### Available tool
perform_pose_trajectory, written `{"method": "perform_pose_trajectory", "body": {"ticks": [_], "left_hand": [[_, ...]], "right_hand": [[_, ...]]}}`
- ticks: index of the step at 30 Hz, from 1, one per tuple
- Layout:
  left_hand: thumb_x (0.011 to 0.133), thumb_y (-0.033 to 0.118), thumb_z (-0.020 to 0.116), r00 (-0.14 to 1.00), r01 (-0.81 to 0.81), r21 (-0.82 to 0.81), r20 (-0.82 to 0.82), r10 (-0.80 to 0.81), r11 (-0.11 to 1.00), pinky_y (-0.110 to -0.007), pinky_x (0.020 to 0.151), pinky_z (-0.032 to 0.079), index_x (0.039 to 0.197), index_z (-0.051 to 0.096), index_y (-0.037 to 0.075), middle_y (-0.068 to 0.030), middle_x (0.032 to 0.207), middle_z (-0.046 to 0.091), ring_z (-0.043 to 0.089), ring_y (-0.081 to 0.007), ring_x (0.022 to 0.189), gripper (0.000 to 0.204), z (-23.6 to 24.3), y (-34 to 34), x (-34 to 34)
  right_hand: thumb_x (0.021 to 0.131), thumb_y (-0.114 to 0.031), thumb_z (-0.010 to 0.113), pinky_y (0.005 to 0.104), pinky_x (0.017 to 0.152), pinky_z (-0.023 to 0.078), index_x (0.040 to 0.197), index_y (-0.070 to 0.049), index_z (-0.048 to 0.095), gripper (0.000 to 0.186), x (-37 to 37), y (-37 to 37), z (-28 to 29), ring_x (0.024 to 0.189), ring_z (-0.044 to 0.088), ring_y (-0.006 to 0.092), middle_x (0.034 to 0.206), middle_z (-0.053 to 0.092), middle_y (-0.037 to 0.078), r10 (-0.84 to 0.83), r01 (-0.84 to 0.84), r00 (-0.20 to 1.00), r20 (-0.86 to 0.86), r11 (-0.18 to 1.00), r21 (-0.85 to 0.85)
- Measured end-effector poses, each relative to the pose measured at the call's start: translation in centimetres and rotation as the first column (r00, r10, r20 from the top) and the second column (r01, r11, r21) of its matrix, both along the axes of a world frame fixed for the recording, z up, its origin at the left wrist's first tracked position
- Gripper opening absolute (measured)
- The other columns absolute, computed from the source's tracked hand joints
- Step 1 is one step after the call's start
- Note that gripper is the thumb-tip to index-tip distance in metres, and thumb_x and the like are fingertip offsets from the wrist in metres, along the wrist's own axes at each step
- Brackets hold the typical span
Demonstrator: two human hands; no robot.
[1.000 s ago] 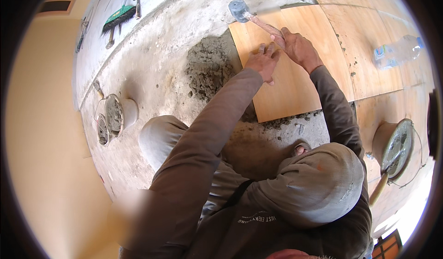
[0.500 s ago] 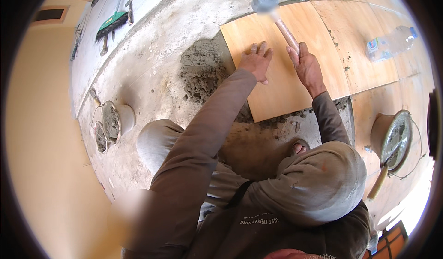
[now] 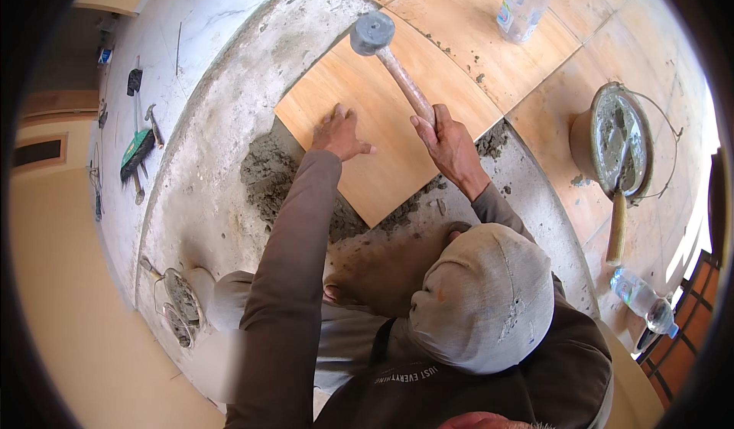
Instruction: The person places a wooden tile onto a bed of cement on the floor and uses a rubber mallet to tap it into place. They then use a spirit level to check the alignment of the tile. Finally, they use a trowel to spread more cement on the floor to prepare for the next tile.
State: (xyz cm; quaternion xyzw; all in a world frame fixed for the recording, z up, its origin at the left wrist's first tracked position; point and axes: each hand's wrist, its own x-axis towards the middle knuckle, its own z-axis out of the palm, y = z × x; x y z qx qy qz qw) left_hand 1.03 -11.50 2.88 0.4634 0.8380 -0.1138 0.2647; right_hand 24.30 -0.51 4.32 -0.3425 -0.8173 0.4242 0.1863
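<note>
From where I stand, a smooth, squarish tan tile with a wood-grain look fills mid-frame; an off-centre blow could crack it or tip a corner. Rough, lumpy grey mortar borders it at left. Over the tile, a round-headed grey mallet with a wooden handle is clamped in the right hand's grip; the left hand lies on the tile, fingers apart.

L arm stretched long, runs in from approx 7 o'clock; L hand at 11 o'clock of ctr, palm down, fingers spread twd 12, thumb out twd 3. R forearm angled up twd 10–11, lower part hidden; R hand at 2 o'clock, curled in firm grip, thumb pointing approx 11.
</note>
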Motion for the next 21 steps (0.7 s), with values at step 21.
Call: {"method": "perform_pose_trajectory", "body": {"ticks": [21], "left_hand": [[0.084, 0.051, 0.082, 0.956, 0.254, 0.030, -0.158, -0.246, 0.967, -0.066, 0.118, 0.026, 0.165, 0.011, 0.004, -0.0386, 0.165, 0.016, 0.019, -0.0535, 0.153, 0.117, -1.9, 3.3, 7.5]], "right_hand": [[0.104, -0.036, 0.063, 0.0476, 0.056, 0.049, 0.109, -0.006, 0.051, 0.034, 16.6, -0.6, -4.5, 0.062, 0.065, 0.0422, 0.065, 0.060, 0.020, -0.253, 0.252, 0.945, 0.209, 0.967, 0.033]]}}
